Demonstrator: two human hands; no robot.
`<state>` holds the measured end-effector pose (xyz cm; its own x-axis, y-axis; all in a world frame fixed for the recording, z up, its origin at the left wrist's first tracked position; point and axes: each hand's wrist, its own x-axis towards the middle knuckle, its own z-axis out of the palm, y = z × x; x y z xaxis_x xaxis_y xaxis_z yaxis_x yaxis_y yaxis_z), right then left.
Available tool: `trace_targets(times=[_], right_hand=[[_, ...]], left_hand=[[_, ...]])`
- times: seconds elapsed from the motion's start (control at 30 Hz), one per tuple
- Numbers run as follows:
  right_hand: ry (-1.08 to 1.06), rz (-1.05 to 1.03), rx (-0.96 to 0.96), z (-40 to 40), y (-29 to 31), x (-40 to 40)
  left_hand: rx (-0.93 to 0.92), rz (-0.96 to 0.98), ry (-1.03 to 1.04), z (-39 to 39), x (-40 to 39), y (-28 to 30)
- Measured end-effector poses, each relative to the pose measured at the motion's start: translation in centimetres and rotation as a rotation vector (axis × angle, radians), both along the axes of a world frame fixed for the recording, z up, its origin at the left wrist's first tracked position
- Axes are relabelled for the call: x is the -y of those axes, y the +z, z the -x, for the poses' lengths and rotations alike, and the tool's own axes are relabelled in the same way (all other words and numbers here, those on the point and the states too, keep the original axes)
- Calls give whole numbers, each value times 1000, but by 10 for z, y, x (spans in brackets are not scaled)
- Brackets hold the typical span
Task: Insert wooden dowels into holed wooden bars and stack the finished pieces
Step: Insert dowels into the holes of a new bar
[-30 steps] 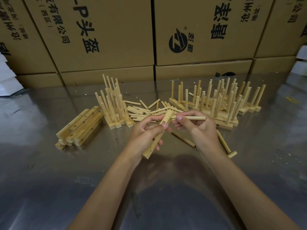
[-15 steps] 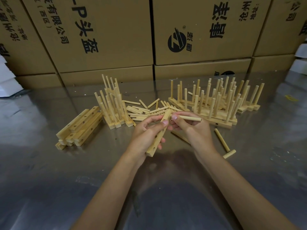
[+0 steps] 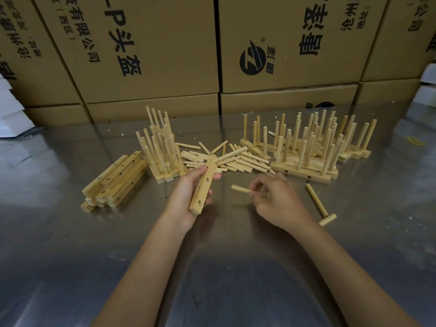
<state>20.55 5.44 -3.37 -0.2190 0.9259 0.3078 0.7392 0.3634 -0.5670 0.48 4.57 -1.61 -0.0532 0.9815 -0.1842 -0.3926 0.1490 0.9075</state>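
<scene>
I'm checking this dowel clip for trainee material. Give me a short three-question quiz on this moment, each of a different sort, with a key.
1. True or false: the bar in the left hand already has one dowel seated at its far end.
2. What do the fingers of the right hand pinch? A) a dowel B) a bare bar C) nothing
3. Fill in: the pile of empty holed bars lies to the ___ of the left hand.

Key: 1 true, a dowel sticks out of the bar's far end; 2 A, a loose dowel; 3 left.
</scene>
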Motion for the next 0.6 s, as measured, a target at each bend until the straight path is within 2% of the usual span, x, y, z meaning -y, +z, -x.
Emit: trace_targets(times=[0.07, 0.13, 0.27, 0.4, 0.6], right_hand=[[120, 25, -248, 9, 3, 6], [193, -18, -327, 18, 6, 14], [223, -105, -316, 27, 6, 19], [201, -184, -300, 25, 6, 19], [178, -364, -109, 27, 11, 21]], left_hand=[[12, 3, 7, 0, 0, 0], [3, 6, 10, -3, 0, 0], [-23, -22, -9, -11, 2, 2], [-123, -27, 67, -17, 3, 1], [-153, -81, 168, -28, 6, -4]])
